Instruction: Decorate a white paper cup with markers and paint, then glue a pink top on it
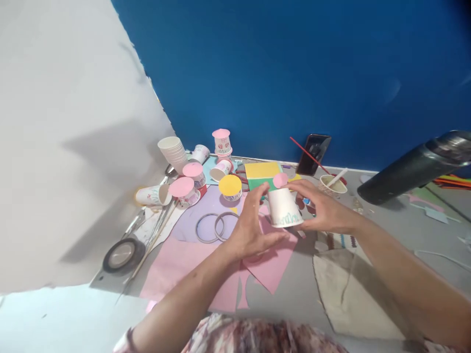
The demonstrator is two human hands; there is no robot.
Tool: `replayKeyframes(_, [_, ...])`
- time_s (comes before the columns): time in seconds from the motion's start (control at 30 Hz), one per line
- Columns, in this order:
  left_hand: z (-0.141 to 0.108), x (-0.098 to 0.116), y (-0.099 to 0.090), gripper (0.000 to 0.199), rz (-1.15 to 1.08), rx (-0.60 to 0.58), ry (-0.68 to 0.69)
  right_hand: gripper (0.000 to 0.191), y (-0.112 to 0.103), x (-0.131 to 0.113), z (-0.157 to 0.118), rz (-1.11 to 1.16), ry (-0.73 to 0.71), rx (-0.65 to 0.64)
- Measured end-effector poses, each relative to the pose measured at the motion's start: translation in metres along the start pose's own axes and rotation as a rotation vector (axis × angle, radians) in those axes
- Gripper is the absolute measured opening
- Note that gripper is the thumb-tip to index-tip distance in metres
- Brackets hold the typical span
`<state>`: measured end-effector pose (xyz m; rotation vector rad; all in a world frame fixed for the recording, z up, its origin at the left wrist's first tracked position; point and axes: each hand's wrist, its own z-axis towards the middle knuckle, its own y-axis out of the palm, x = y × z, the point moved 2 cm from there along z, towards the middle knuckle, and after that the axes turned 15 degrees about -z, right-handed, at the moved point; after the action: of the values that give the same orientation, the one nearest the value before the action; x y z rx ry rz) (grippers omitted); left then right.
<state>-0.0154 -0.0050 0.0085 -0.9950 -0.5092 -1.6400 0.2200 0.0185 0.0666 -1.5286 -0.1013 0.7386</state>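
A white paper cup (282,208) with green grass-like marks around its rim is held mouth down over the table. My right hand (326,208) grips it from the right, thumb at the rim and fingers near the upper end. Spread around the cup's left side is my left hand (252,228), its fingers apart; whether it touches the cup, I cannot tell. A small pink paper circle (280,180) shows just above the cup's upper end. Below lie pink paper sheets (274,267) and two thin rings (206,228).
Decorated cups with pink paper tops (181,187) and a yellow-topped cup (230,186) stand at the left. A stack of cups (172,153), a tape roll (123,255), a phone (314,154), a glue cup (333,185) and a leaning dark bottle (408,169) surround the work area.
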Motion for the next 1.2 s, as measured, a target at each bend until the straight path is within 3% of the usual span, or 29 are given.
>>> replayKeyframes(0.1, [0.002, -0.003, 0.000, 0.117, -0.257, 0.017, -0.167, 0.097, 0.000, 0.007, -0.007, 0.314, 0.043, 0.078])
replayKeyframes(0.2, [0.004, -0.003, 0.004, 0.107, -0.479, -0.001, -0.257, 0.110, 0.013, 0.010, -0.013, 0.609, 0.044, 0.130])
replayKeyframes(0.37, [0.009, 0.003, 0.010, 0.090, -0.625, -0.025, -0.274, 0.123, 0.048, 0.012, -0.018, 0.953, 0.165, -0.037])
replayKeyframes(0.53, [0.014, 0.020, 0.006, 0.078, -0.416, 0.050, -0.268, 0.111, 0.040, 0.018, -0.018, 1.032, 0.152, -0.053])
replayKeyframes(0.6, [0.016, 0.028, 0.003, 0.077, -0.213, 0.079, -0.266, 0.089, 0.030, 0.025, -0.015, 1.070, 0.192, 0.021])
replayKeyframes(0.7, [0.020, 0.036, 0.000, 0.078, 0.000, 0.094, -0.280, 0.042, 0.016, 0.037, -0.007, 1.145, 0.321, 0.206])
replayKeyframes(0.73, [0.022, 0.037, 0.000, 0.077, 0.039, 0.095, -0.289, 0.037, 0.012, 0.040, -0.004, 1.170, 0.340, 0.247])
replayKeyframes(0.83, [0.027, 0.035, 0.000, 0.074, 0.123, 0.078, -0.303, 0.043, 0.003, 0.041, 0.006, 1.252, 0.328, 0.299])
replayKeyframes(0.97, [0.031, 0.021, 0.004, 0.072, 0.205, 0.017, -0.223, 0.059, -0.002, 0.029, 0.011, 1.403, 0.294, 0.372])
replayKeyframes(1.1, [0.028, 0.000, 0.009, 0.075, 0.215, 0.010, -0.228, 0.072, 0.010, 0.019, 0.007, 1.425, 0.287, 0.328])
replayKeyframes(1.2, [0.021, -0.013, 0.012, 0.079, 0.176, 0.000, -0.307, 0.068, 0.026, 0.018, 0.003, 1.380, 0.335, 0.322])
